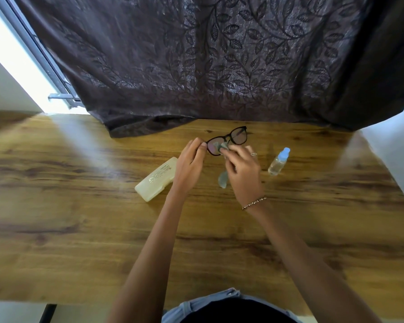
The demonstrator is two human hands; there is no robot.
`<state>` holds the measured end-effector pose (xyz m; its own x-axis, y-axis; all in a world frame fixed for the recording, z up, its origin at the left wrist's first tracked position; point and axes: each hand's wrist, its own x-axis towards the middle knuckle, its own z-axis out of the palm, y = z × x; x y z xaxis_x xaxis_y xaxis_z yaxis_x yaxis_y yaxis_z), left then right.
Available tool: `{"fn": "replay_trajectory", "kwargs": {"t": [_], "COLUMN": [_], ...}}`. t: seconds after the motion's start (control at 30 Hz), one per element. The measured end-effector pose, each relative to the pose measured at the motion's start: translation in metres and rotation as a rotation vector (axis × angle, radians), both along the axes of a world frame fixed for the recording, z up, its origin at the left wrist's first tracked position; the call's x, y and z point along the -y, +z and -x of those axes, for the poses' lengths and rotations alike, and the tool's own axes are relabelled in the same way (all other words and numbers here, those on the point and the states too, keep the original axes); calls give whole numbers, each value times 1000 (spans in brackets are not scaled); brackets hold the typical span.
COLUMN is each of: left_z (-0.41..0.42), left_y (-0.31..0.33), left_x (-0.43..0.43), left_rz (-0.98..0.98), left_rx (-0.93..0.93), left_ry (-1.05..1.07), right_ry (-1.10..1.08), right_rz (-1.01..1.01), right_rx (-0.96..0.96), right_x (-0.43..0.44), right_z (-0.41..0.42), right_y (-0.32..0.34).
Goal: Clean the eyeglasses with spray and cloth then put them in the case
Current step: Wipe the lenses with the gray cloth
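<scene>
Black-framed eyeglasses (pixel 239 135) are held above the wooden table (pixel 79 206), near its far edge. My left hand (pixel 189 164) pinches the frame's left end with fingers and thumb. My right hand (pixel 243 170) pinches a small grey-green cloth (pixel 221 145) against the left lens; a loose corner of the cloth hangs below the hand. A closed, pale translucent glasses case (pixel 155 179) lies on the table just left of my left wrist. A small clear spray bottle (pixel 278 162) with a light blue cap stands right of my right hand.
A dark leaf-patterned curtain (pixel 219 66) hangs behind the table and drapes onto its far edge. A bright window (pixel 16 54) is at the upper left. A white surface (pixel 397 155) borders the table's right side.
</scene>
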<state>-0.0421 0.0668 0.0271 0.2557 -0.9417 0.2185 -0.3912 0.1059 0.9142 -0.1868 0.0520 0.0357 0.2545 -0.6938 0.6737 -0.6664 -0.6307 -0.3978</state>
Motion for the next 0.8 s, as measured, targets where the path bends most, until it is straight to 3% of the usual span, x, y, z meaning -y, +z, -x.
{"fn": "replay_trajectory", "kwargs": {"t": [0.17, 0.33, 0.43, 0.67, 0.8], "left_z": [6, 5, 4, 0, 1], "left_y": [2, 1, 7, 11, 11], "left_x": [1, 2, 2, 6, 4], "left_rz": [4, 3, 20, 56, 53], "left_rx": [-43, -159, -218, -136, -135], "left_ry": [-18, 56, 61, 70, 44], "right_ry": [109, -6, 39, -15, 13], "right_rz": [19, 42, 47, 46, 55], "right_rx": [-222, -250, -281, 72, -55], "right_x": [-13, 4, -8, -13, -9], "right_z": [-5, 1, 2, -4, -8], "right_y": [-7, -3, -7, 5, 9]}}
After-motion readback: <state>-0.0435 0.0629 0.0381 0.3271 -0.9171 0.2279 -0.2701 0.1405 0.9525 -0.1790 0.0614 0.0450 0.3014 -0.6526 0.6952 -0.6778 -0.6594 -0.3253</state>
